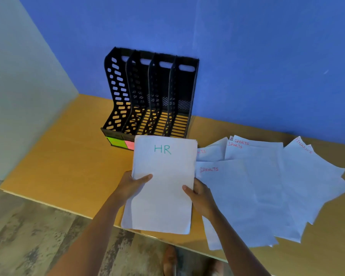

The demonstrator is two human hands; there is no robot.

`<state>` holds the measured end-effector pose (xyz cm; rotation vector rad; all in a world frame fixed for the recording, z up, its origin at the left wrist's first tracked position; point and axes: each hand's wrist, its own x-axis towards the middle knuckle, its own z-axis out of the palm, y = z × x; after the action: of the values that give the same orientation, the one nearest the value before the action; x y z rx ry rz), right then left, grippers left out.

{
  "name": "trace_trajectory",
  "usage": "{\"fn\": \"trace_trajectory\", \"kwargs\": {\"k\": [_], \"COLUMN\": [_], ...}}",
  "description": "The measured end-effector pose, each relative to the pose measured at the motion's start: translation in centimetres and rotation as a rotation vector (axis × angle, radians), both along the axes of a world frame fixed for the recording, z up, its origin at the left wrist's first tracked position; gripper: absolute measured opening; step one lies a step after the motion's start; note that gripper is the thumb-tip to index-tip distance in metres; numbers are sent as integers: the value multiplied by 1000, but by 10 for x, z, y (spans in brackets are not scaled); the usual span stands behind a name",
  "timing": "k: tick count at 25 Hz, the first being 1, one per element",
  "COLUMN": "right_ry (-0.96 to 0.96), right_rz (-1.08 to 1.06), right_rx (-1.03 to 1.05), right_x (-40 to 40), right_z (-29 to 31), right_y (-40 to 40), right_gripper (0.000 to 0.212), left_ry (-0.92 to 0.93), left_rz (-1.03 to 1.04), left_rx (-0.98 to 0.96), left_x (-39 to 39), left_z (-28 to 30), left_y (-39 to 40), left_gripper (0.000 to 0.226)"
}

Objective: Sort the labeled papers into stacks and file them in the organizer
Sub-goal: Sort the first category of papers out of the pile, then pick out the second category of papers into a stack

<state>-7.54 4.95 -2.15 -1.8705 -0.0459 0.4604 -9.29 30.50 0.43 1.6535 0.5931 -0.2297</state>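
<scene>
A squared-up stack of white papers marked "HR" in green is held above the table's front edge. My left hand grips its left side, thumb on top. My right hand grips its right side. Behind the stack stands a black file organizer with several upright slots, all without paper. A green tag and a pink tag are stuck on its front base; the stack hides the rest of that base. Loose sheets marked "SPORTS" and "FINANCE" lie spread to the right.
The orange table meets a blue wall at the back and a pale wall on the left. Its front edge runs diagonally below my arms. Wood-pattern floor and a foot show underneath.
</scene>
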Motion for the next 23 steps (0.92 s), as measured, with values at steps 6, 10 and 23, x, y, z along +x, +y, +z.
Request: {"fn": "trace_trajectory", "kwargs": {"k": [6,10,23], "right_ry": [-209,-236,-128], "right_rz": [-203,-320,-409], "right_rx": [-210,-343,-703], "right_x": [-2,5,6], "right_z": [-8,-12,-35], "right_y": [-11,-44,-93], "right_gripper": [23,30,64], "left_ry": [164,240,355], "left_rz": [52,42,152], "left_rx": [144,228,543], "left_x": [-19,-12,11], "left_z": [-22,-30,-54], "left_y": [84,128,194], "left_gripper": [30,29,43]}}
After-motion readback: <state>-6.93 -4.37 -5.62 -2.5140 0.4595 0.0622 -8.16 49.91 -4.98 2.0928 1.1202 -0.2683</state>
